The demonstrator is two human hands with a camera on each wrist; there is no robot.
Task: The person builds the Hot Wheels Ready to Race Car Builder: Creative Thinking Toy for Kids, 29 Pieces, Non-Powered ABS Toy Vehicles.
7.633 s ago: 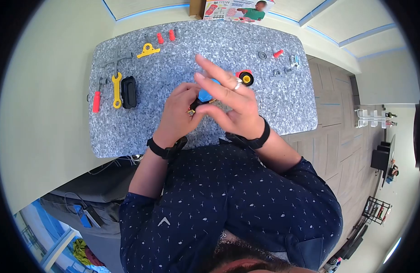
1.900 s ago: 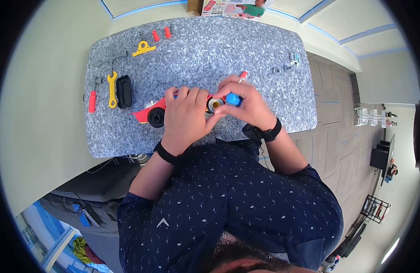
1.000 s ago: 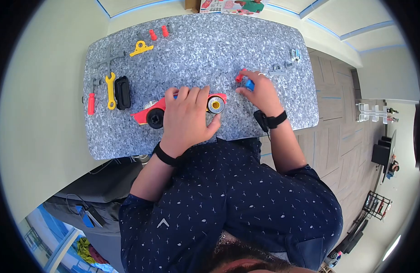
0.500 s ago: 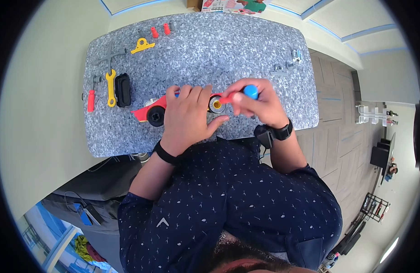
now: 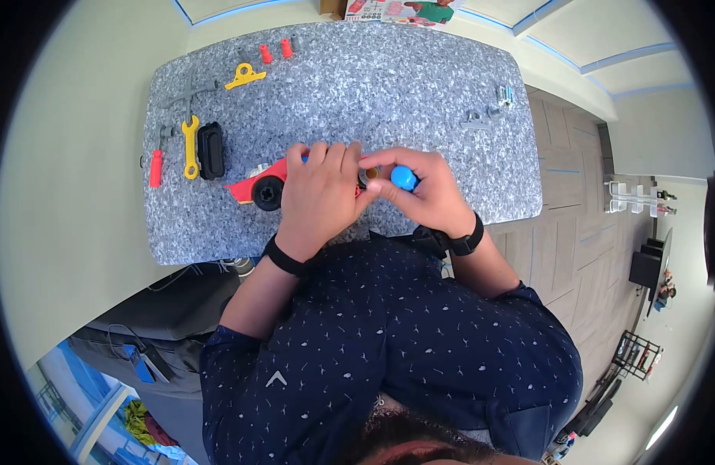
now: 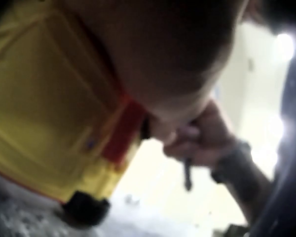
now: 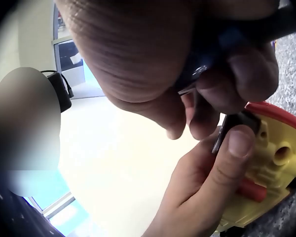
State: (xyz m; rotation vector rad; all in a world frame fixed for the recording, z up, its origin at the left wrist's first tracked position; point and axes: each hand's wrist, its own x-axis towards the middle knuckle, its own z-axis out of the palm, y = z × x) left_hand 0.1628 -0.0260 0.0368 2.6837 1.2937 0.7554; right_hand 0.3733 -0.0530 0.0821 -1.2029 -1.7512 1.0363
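Observation:
In the head view my left hand (image 5: 323, 194) grips a red toy car (image 5: 275, 169) from above, fingers over its far side. The left thumb (image 7: 239, 144) presses by the black wheel in the right wrist view, where the yellow underside (image 7: 281, 143) shows. A grey ring (image 5: 370, 176) sits over the wheel at the car's right end. My right hand (image 5: 431, 194) keeps a blue-handled tool (image 5: 405, 178) in its palm, a dark shaft (image 6: 188, 175) sticking out. Its thumb and index finger are at the ring; a red sliver (image 7: 188, 104) shows between the fingers.
Left on the table lie a yellow wrench (image 5: 190, 147), a red-handled tool (image 5: 156, 167), a black tray (image 5: 212, 149) and a grey cross-shaped tool (image 5: 190, 96). Farther back are a yellow part (image 5: 244, 76) and red pegs (image 5: 286, 48). Small grey parts (image 5: 475, 119) lie at right.
My right hand reached right, picked up the red peg and brought it back to the wheel, the blue-handled tool still in its palm. My left hand stayed on the car.

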